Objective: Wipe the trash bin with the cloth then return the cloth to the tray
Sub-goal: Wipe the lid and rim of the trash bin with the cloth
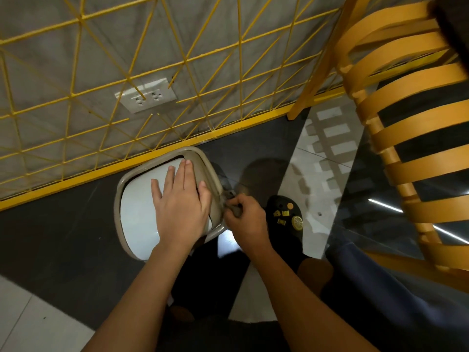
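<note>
- Left hand [181, 207]: fingers straight, flat on trash bin [137, 219] lid.
- Right hand [245, 219]: fingers clenched round grey cloth [229, 199], against bin's side rim.

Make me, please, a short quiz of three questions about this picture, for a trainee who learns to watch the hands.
1. True or false: the left hand rests flat on the white lid of the trash bin.
2. What does the right hand grip at the bin's rim? A) a grey cloth B) a brush C) a bottle
3. Name the thing mounted behind the yellow wire fence.
Key: 1 true; 2 A; 3 a double power socket.
</note>
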